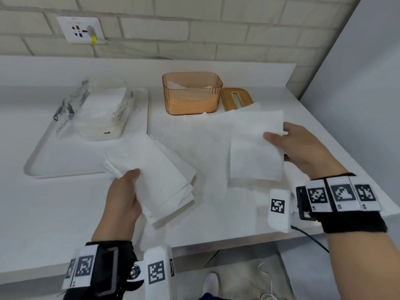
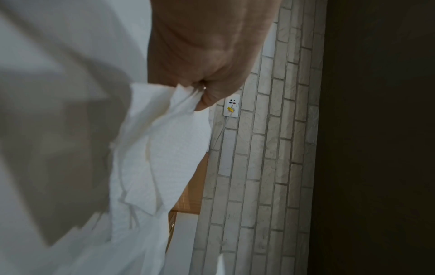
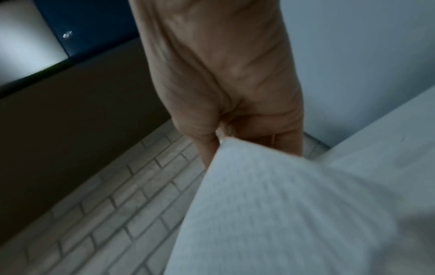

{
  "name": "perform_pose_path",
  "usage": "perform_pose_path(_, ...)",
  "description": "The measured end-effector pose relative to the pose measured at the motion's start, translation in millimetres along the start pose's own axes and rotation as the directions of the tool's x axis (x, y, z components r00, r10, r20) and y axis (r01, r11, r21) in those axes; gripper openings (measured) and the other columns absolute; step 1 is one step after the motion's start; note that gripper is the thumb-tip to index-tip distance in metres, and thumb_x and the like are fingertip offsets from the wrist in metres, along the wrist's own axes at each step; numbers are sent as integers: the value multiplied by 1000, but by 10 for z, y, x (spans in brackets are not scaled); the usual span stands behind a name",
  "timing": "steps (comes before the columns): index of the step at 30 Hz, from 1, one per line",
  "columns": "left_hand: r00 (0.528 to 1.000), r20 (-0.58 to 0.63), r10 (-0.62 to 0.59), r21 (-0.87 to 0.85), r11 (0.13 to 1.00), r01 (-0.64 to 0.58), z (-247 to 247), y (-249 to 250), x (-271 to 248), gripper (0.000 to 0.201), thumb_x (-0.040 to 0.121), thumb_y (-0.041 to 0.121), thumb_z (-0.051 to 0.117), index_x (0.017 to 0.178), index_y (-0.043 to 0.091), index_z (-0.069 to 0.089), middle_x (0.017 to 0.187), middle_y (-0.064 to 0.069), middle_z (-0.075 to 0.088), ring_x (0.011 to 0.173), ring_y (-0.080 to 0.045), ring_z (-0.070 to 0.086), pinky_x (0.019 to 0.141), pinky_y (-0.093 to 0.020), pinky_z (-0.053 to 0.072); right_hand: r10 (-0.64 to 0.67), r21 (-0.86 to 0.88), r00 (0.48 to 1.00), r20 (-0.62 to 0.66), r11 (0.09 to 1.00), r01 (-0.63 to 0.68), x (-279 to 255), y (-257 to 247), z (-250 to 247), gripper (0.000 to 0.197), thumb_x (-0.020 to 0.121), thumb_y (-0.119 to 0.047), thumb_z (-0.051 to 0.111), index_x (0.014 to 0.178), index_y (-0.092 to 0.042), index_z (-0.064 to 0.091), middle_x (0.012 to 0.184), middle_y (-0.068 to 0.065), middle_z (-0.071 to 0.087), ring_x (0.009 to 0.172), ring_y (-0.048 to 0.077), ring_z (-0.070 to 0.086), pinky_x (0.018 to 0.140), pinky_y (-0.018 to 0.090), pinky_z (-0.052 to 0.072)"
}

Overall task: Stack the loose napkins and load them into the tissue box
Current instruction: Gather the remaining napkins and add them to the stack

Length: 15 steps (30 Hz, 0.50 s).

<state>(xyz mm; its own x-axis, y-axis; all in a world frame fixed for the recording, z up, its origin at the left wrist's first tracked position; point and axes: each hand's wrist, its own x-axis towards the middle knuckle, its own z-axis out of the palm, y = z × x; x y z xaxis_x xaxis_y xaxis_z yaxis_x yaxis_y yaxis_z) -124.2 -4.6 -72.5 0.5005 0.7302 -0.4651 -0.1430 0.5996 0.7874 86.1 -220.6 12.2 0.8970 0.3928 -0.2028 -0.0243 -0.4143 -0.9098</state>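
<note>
My left hand [image 1: 127, 189] grips a stack of several white napkins [image 1: 160, 176] by its near-left corner, held just above the counter; the left wrist view shows the thumb pinching the napkin stack [image 2: 164, 152]. My right hand [image 1: 287, 146] pinches a single white napkin [image 1: 256, 148] by its right edge, thumb on top, lifted over the counter to the right of the stack. The right wrist view shows that single napkin [image 3: 282, 204] hanging from the fingers. The orange translucent tissue box [image 1: 191, 94] stands open at the back with some napkins inside. More loose napkins [image 1: 229, 114] lie flat before it.
The box's lid [image 1: 237, 98] lies right of the box. A white tray [image 1: 43, 152] on the left carries an opened plastic napkin pack [image 1: 99, 113]. A brick wall with a socket [image 1: 81, 29] runs behind. The counter's edge is near my wrists and at the right.
</note>
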Motion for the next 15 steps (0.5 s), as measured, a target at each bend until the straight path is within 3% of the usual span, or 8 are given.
perform_pose_path(2, 1000, -12, 18, -6, 1000, -18, 6, 38, 5, 22, 95, 6, 49, 115, 12, 55, 93, 2, 66, 82, -12, 62, 66, -26, 47, 1, 137, 1000, 10, 991, -3, 45, -114, 158, 29, 92, -18, 59, 121, -11, 57, 111, 5, 66, 94, 21, 64, 70, 30, 53)
perform_pose_path(5, 999, -6, 34, -15, 999, -34, -9, 59, -12, 20, 96, 6, 48, 113, 13, 55, 92, 3, 66, 81, -11, 63, 67, -26, 47, 128, 125, 989, 79, 983, -137, 135, -106, 528, 27, 92, -15, 58, 116, -3, 56, 114, 11, 64, 91, 24, 61, 63, 29, 51)
perform_pose_path(7, 999, -5, 45, -18, 999, -45, -35, 57, -13, 22, 95, 6, 48, 115, 13, 55, 94, 3, 67, 82, -11, 63, 69, -26, 48, 218, -7, 972, 86, 976, -218, 173, -13, 776, 29, 92, -14, 59, 114, 4, 54, 107, 16, 62, 88, 27, 60, 59, 31, 51)
perform_pose_path(8, 999, -4, 50, -19, 999, -50, -49, 60, -12, 23, 95, 6, 47, 116, 13, 55, 95, 3, 67, 83, -11, 63, 69, -26, 48, 231, -124, 971, 63, 967, -222, 197, 60, 873, 29, 92, -14, 58, 112, 7, 54, 103, 19, 61, 89, 29, 60, 62, 37, 54)
perform_pose_path(9, 998, -3, 55, -21, 998, -55, -60, 61, -9, 24, 95, 6, 47, 117, 13, 55, 95, 3, 67, 83, -11, 63, 69, -26, 48, 217, -263, 975, 39, 944, -200, 222, 139, 953, 29, 93, -14, 56, 109, 10, 55, 102, 20, 61, 93, 32, 61, 72, 42, 55)
perform_pose_path(11, 998, -1, 65, -25, 998, -65, -81, 62, 0, 24, 95, 6, 47, 117, 14, 54, 95, 3, 67, 84, -11, 63, 70, -26, 47, 180, -528, 984, 14, 837, -146, 243, 267, 1068, 25, 96, -16, 51, 101, 8, 56, 102, 20, 61, 109, 35, 58, 92, 39, 49)
perform_pose_path(12, 998, -1, 67, -26, 997, -67, -94, 61, 2, 24, 95, 6, 47, 116, 14, 55, 95, 3, 67, 84, -11, 63, 70, -26, 47, 166, -615, 986, 5, 778, -128, 242, 313, 1108, 26, 96, -19, 50, 102, 6, 54, 105, 18, 60, 116, 33, 54, 95, 36, 46)
perform_pose_path(15, 998, 6, 70, -24, 997, -70, -115, 64, 0, 21, 95, 5, 46, 111, 14, 57, 96, 2, 67, 84, -12, 64, 69, -27, 47, 178, -708, 983, -40, 690, -153, 266, 384, 1156, 50, 91, -34, 58, 123, 3, 46, 126, 15, 52, 122, 30, 48, 96, 38, 45)
